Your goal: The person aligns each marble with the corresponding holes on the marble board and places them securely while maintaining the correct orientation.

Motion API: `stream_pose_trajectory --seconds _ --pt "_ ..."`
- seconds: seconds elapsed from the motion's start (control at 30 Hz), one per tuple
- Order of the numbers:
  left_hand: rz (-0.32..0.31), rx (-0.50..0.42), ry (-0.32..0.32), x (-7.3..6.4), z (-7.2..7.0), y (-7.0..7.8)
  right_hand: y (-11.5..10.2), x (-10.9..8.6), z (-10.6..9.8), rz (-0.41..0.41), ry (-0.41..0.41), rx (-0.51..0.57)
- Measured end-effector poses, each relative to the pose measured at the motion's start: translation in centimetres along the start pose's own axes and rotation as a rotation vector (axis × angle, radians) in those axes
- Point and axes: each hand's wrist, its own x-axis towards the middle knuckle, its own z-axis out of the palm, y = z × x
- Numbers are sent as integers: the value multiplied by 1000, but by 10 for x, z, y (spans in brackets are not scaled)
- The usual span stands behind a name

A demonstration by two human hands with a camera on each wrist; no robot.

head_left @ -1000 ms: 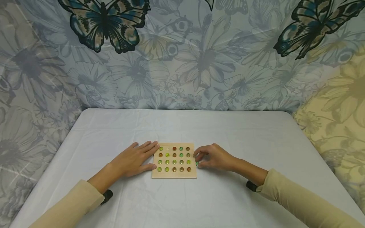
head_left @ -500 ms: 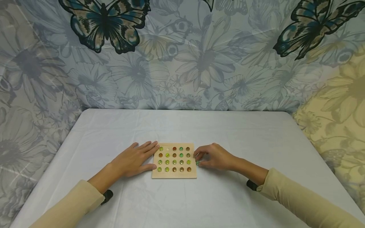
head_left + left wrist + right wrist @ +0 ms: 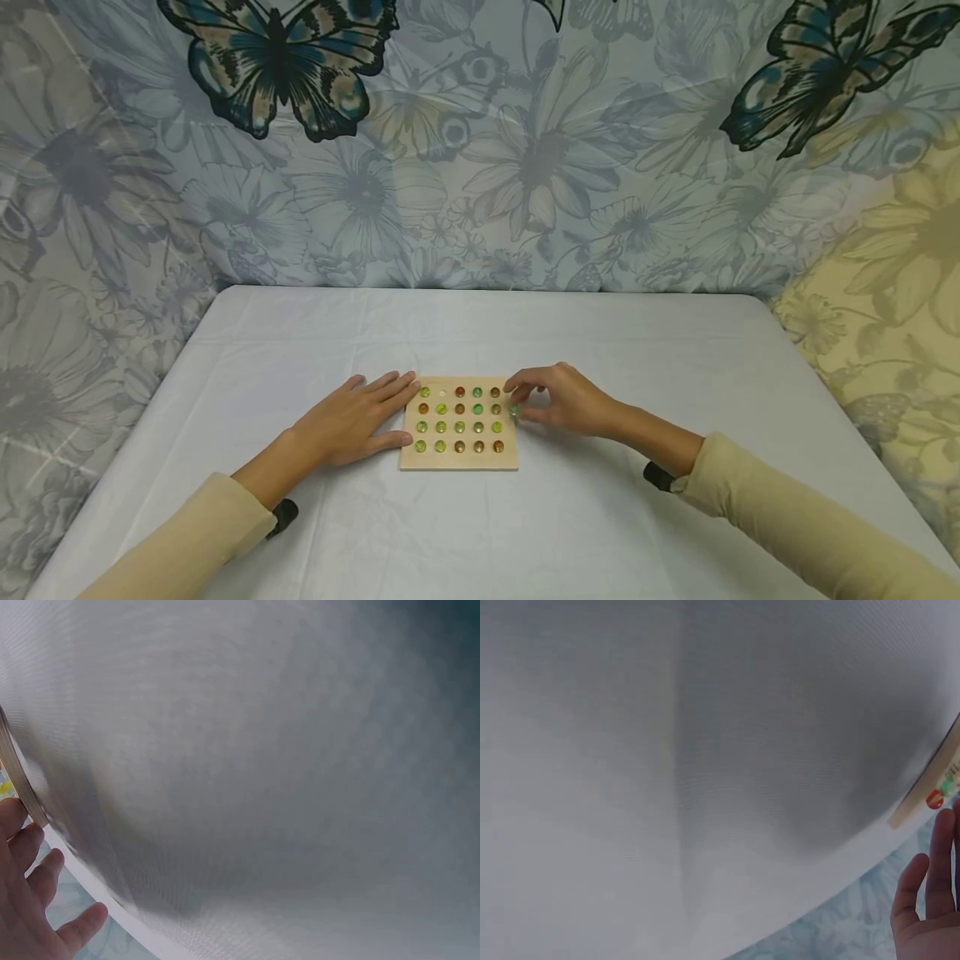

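Observation:
A square-cornered wooden board (image 3: 458, 470) lies on the table, with rows of green, amber and brown glass marbles in its round hollows. One hollow (image 3: 442, 392) in the far row looks bare or holds a clear marble; I cannot tell which. My left hand (image 3: 352, 425) rests at the board's left edge, fingers spread and fairly straight, fingertips and thumb touching it. At the right edge my right hand (image 3: 570, 402) pinches a green marble (image 3: 513, 411) between thumb and finger, partly hidden by them. Both wrist views catch only fingers and a sliver of board.
A white cloth (image 3: 480, 533) covers the table. Behind it hangs a fabric backdrop (image 3: 525, 167) printed with flowers and butterflies, with a yellow floral part (image 3: 900, 275) to the right. Dark wrist cameras (image 3: 282, 518) stick out below both sleeves.
My right hand has moved slightly away from me and to the left, taking the green marble up to the board's right edge. The left hand and the board stay put.

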Motion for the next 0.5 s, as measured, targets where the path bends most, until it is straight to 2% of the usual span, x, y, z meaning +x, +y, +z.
stream_pose_trajectory --seconds 0.27,0.5 --pt "-3 1 -3 1 1 0 3 11 6 -21 46 -6" --pt "-9 2 -13 2 2 0 3 24 12 19 95 14"
